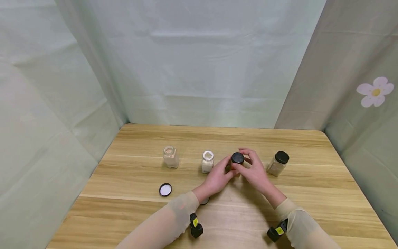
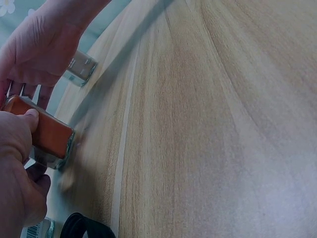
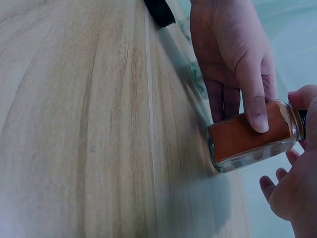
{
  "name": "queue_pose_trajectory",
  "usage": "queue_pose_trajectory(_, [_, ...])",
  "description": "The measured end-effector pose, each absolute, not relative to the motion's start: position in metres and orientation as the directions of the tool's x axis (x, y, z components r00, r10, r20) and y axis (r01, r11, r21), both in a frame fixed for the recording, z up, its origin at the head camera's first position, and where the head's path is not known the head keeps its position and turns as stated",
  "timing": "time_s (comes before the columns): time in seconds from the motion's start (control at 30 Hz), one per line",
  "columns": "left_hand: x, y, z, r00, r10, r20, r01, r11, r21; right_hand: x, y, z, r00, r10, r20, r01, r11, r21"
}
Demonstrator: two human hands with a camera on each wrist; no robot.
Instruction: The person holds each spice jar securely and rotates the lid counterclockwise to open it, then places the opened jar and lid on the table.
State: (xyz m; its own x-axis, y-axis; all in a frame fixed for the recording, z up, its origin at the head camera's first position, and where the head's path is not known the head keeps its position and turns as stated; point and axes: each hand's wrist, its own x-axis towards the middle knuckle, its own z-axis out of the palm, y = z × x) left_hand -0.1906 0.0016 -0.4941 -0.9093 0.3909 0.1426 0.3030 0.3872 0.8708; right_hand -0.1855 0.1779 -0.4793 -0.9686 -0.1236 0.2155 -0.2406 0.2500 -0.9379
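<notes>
A square glass jar (image 3: 242,144) of orange-red powder stands between both hands, its base at the table top. My left hand (image 1: 216,178) holds the jar's body, with the thumb lying along one flat side. My right hand (image 1: 255,174) has its thumb and fingers round the black lid (image 1: 237,158), which sits on the jar's mouth. Just left of the left hand is a lidless jar (image 1: 207,163) with pale contents. A second lid (image 1: 204,201) lies partly hidden under the left forearm.
Farther left stands another lidless jar (image 1: 171,157), and a black-rimmed lid (image 1: 165,190) lies in front of it with its white inside up. To the right of the right hand stands a black-capped jar (image 1: 277,164). Pale cloth (image 1: 199,69) hangs behind the wooden table (image 1: 314,193).
</notes>
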Motion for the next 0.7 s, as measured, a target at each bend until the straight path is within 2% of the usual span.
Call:
queue_pose_trajectory(0.2, [-0.1913, 0.0015, -0.4952, -0.907, 0.394, 0.146, 0.313, 0.402, 0.861, -0.1849, 0.1786, -0.4774, -0.958, -0.169, 0.233, -0.272, 0.268, -0.924])
queue_pose_trajectory(0.33, [-0.1912, 0.0006, -0.4963, -0.905, 0.397, 0.156, 0.323, 0.399, 0.858, -0.1838, 0.1777, -0.4760, -0.965, -0.173, 0.195, -0.238, 0.282, -0.929])
queue_pose_trajectory(0.5, [-0.1916, 0.0010, -0.4968, -0.906, 0.396, 0.150, 0.319, 0.407, 0.856, -0.1831, 0.1763, -0.4767, -0.983, -0.133, 0.128, -0.161, 0.277, -0.947])
queue_pose_trajectory(0.7, [-0.1905, 0.0011, -0.4954, -0.911, 0.388, 0.139, 0.307, 0.414, 0.857, -0.1852, 0.1742, -0.4777, -0.986, -0.089, 0.140, -0.156, 0.224, -0.962])
